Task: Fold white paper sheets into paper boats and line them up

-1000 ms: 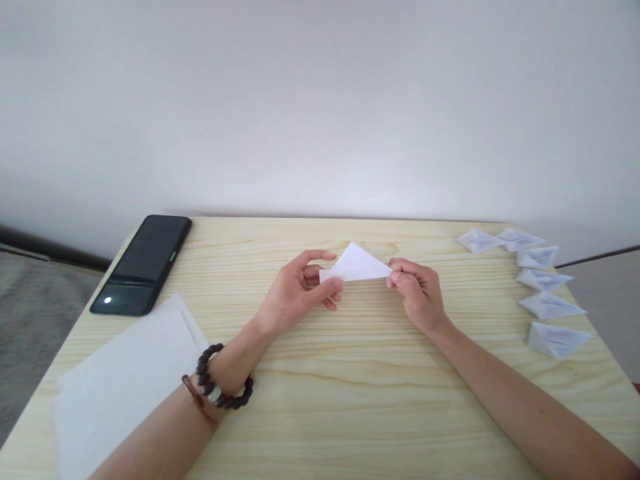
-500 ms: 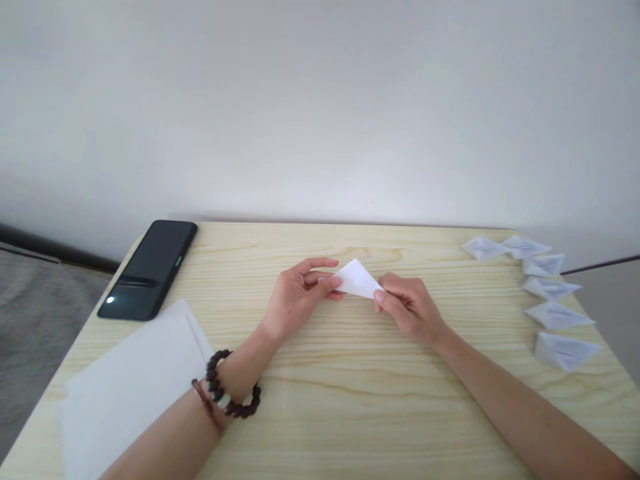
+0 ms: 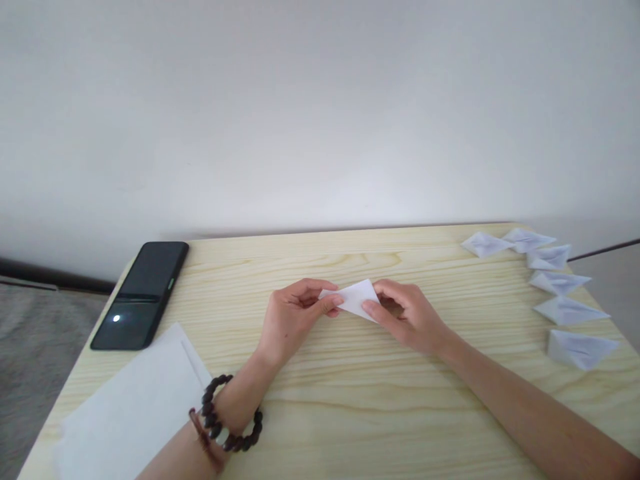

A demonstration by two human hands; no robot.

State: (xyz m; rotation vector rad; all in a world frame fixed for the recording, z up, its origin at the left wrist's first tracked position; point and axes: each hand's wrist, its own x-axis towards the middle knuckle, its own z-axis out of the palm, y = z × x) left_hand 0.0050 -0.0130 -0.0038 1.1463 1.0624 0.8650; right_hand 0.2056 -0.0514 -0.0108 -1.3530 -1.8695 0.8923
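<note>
A small folded piece of white paper [image 3: 357, 297] is held just over the table's middle, one pointed end toward the left. My left hand [image 3: 295, 313] pinches its left end between thumb and fingers. At the right end, my right hand [image 3: 405, 310] grips it, the thumb flat on the near face and the other fingers behind. The paper's back side and the fingertips behind it are hidden. A dark beaded bracelet [image 3: 213, 417] and a thin reddish-brown cord [image 3: 203, 437] circle my left wrist.
Several folded white paper boats [image 3: 570, 310] stand in a curved row along the table's right side. A black phone [image 3: 143, 293] lies at the back left. White paper sheets [image 3: 135, 407] lie in front of it, partly under my left forearm. A pale wall [image 3: 320, 120] rises behind the wooden table [image 3: 320, 427].
My right hand has shifted its grip, its thumb now lying farther onto the paper. The paper has turned, its upper corner now farther right. The camera view has tilted slightly.
</note>
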